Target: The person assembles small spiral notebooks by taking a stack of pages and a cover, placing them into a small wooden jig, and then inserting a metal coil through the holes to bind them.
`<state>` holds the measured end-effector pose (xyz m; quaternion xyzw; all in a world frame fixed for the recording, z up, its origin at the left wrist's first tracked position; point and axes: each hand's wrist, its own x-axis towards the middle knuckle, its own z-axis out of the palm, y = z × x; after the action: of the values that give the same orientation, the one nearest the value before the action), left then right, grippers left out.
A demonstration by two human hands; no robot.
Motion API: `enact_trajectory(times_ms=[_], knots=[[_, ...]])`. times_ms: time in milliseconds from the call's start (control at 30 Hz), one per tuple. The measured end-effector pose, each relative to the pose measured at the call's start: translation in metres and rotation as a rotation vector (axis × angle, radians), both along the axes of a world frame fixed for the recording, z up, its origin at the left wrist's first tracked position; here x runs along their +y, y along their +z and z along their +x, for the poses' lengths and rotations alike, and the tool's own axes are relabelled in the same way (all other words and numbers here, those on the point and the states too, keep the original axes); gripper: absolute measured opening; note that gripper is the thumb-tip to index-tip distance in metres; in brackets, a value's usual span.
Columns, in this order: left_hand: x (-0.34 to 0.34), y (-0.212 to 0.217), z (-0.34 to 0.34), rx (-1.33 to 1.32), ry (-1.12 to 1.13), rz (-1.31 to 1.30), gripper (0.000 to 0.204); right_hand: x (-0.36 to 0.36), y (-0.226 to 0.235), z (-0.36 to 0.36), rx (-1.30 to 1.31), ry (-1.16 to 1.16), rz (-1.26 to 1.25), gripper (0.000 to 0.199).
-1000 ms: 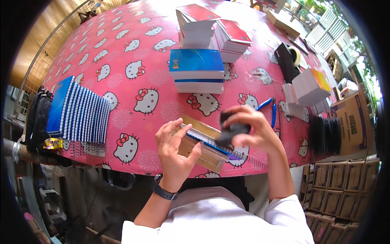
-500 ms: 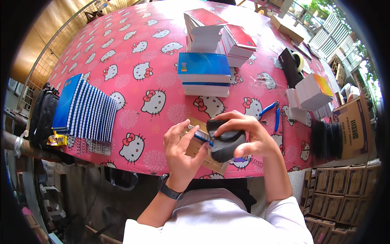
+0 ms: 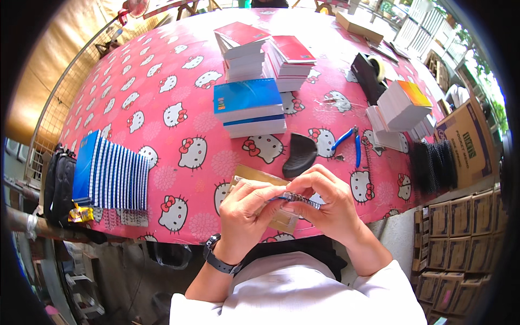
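My left hand point(image 3: 246, 203) grips a small blue-covered spiral notebook point(image 3: 275, 199), held almost edge-on, with fingers and thumb pressed together. At the notebook's other end, the fingertips of my right hand point(image 3: 333, 203) close on the dark wire spiral point(image 3: 304, 200) along its edge. Most of the notebook is hidden by my fingers. Beneath both hands lies a brown board point(image 3: 283, 223). A black block with a curved side point(image 3: 301, 154) rests on the table just beyond my right hand. Blue-handled pliers point(image 3: 357, 149) lie to its right.
A pink patterned cloth covers the table point(image 3: 189, 179). Stacked blue notebooks point(image 3: 116, 173) stand at left, blue point(image 3: 246, 100) and red pads point(image 3: 290, 51) at back. Rightward are a tape dispenser point(image 3: 371, 76), yellow-topped pads point(image 3: 406, 103), black wire spirals point(image 3: 433, 165) and a carton point(image 3: 466, 143).
The black block has left my right hand and now lies on the table beyond it. My right hand has come to the notebook's spiral edge. The view has shifted slightly.
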<state>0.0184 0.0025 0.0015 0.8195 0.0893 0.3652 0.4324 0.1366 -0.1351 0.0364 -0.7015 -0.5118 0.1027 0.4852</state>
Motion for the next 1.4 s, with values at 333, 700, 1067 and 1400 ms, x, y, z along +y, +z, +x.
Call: enact_trajectory(times_ms=[333, 700, 1067, 1400], knots=[[-0.003, -0.004, 0.008, -0.109, -0.028, 0.021, 0.021, 0.000, -0.012, -0.009, -0.151, -0.077, 0.172, 0.027], [-0.007, 0.002, 0.006, -0.089, -0.082, -0.046, 0.015, -0.006, -0.013, -0.004, -0.293, -0.014, 0.109, 0.028], [0.172, 0.089, -0.131, -0.605, 0.917, 0.018, 0.033, -0.029, -0.004, 0.033, -0.156, -0.290, 0.285, 0.046], [0.224, 0.033, -0.190, 0.068, 1.199, 0.684, 0.022, -0.033, -0.024, 0.032, -0.075, -0.241, 0.226, 0.030]])
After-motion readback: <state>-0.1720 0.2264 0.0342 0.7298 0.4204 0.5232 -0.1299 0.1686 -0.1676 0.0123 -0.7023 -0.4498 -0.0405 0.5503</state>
